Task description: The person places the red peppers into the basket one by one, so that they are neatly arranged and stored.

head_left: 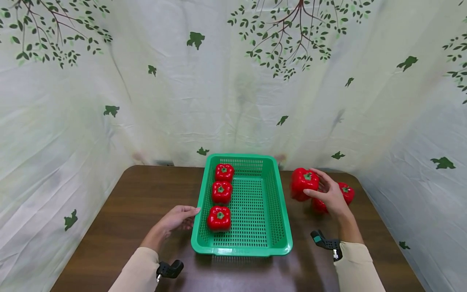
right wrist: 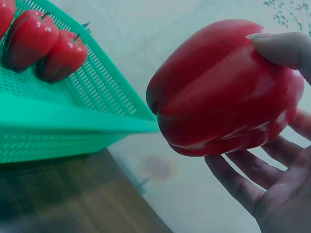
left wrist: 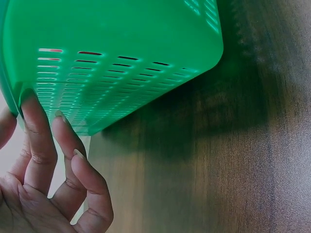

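My right hand (head_left: 331,197) grips a red bell pepper (head_left: 303,185) between thumb and fingers, to the right of the green basket (head_left: 282,215). In the right wrist view, this bell pepper (right wrist: 218,92) is raised, its underside facing the basket. My left hand (head_left: 178,219) pinches the basket's left rim, and in the left wrist view its other fingers (left wrist: 92,187) are loosely bent near the perforated side wall. Inside the basket, three red bell peppers stand in a row along the left side: a far one (head_left: 224,172), a middle one (head_left: 221,192) and a near one (head_left: 219,219).
Two more red bell peppers lie on the brown table (head_left: 160,186) at the right: one (head_left: 319,205) partly covered by my right hand, another (head_left: 346,193) just beyond my wrist. A white leaf-printed curtain (head_left: 219,101) hangs behind the table and along both sides.
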The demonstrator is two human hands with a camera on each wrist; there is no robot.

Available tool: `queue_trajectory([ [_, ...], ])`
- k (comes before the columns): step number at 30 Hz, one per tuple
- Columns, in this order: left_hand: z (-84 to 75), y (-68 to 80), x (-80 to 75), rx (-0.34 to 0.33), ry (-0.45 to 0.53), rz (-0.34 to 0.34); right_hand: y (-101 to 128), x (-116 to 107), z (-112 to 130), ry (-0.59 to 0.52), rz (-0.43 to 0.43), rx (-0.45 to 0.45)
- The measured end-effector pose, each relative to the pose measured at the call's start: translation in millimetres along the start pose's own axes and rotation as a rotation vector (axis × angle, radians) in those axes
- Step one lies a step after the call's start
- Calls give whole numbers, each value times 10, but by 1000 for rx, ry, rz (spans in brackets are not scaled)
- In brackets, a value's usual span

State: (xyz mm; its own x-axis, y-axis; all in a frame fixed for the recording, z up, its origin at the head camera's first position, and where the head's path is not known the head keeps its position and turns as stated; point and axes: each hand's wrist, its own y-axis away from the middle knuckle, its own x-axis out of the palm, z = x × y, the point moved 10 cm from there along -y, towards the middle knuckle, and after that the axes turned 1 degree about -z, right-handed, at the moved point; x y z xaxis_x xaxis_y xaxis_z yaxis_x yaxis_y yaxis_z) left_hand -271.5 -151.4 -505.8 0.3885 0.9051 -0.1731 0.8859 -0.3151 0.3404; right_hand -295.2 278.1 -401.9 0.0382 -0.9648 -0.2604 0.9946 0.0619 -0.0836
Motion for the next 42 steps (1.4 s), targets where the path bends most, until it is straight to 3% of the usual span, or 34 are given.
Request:
queue_trajectory([
  [14,-11,-10,11,3,3,12,-281,426,249,-85,148,-75],
  [27,-34,-12,20,13,13,26,-521,870,372,-99,296,-140],
  [42,0,-12,12,13,33,33,-807,1264,381,-101,328,-96],
])
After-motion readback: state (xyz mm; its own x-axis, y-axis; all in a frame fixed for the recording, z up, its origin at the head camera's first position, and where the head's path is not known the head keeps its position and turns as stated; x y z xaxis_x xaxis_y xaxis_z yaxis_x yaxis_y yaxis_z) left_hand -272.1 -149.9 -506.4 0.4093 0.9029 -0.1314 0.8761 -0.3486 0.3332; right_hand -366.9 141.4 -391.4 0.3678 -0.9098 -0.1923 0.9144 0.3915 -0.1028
